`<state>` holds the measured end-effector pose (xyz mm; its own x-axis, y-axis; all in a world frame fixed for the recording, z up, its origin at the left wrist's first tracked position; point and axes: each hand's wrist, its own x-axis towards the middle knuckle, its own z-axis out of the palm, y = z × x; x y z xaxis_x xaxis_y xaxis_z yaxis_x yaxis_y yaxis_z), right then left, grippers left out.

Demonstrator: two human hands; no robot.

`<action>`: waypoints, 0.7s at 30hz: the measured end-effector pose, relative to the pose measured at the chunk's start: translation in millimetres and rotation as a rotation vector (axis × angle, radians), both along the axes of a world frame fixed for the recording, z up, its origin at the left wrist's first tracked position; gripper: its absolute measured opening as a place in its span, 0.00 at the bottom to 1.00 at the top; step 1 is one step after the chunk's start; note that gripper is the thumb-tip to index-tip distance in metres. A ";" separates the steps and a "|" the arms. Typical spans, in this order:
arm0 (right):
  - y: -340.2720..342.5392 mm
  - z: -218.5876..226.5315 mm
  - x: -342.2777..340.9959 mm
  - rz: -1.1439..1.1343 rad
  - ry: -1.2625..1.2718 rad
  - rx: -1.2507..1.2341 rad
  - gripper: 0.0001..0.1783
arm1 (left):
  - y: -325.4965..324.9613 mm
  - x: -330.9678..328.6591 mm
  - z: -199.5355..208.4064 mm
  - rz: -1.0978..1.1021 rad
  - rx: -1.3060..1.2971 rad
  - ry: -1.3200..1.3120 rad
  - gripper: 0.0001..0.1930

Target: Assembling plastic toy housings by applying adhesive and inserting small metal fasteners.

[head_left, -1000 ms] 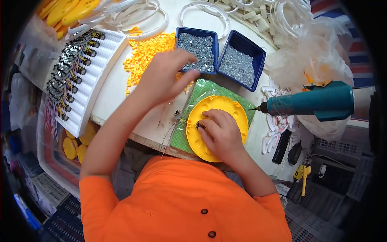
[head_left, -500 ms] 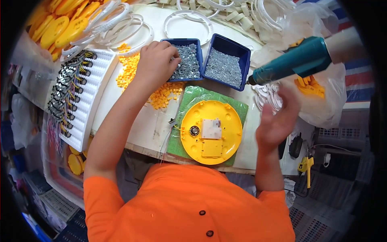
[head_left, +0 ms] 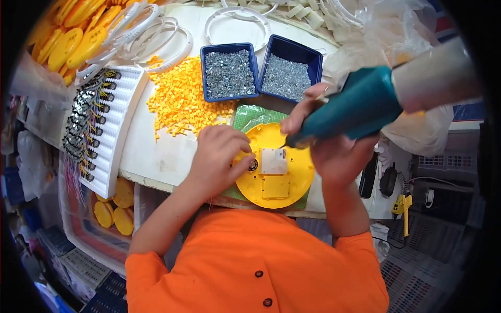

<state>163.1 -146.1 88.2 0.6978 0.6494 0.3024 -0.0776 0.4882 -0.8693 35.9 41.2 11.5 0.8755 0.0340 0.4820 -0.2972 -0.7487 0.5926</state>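
Observation:
A round yellow plastic housing lies on a green mat in front of me. Inside it are a white rectangular box and a small round black speaker-like part. My right hand is wrapped round a teal electric screwdriver, its tip just above the white box's upper right area; whether it touches is unclear. At the housing's left rim, my left hand has its fingers curled and thumb by the round part. Anything between those fingertips is hidden.
Two blue bins of small metal pieces stand behind the mat. Small yellow parts are heaped left of them. A white ribbed tray holds wired components. White rings and plastic bags lie farther back.
My left hand has left the left blue bin and come down to the housing's left rim. My right hand has taken hold of the screwdriver and brought it over the housing.

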 end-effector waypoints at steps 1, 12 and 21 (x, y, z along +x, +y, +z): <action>0.2 -4.5 -8.8 0.070 0.059 0.059 0.60 | -5.4 -5.5 -0.7 -0.056 0.007 0.021 0.11; 7.1 -4.9 -39.3 0.177 0.244 0.180 0.61 | -13.7 -13.3 -10.4 -0.061 -0.085 -0.021 0.12; 8.3 -11.8 -42.1 0.148 0.222 0.257 0.51 | -12.2 -12.8 -14.4 -0.054 -0.111 -0.105 0.13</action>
<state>121.0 -137.7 76.4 0.6688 0.6707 0.3207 -0.3364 0.6577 -0.6740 23.0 29.0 -2.9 0.8227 0.0464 0.5666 -0.3998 -0.6614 0.6346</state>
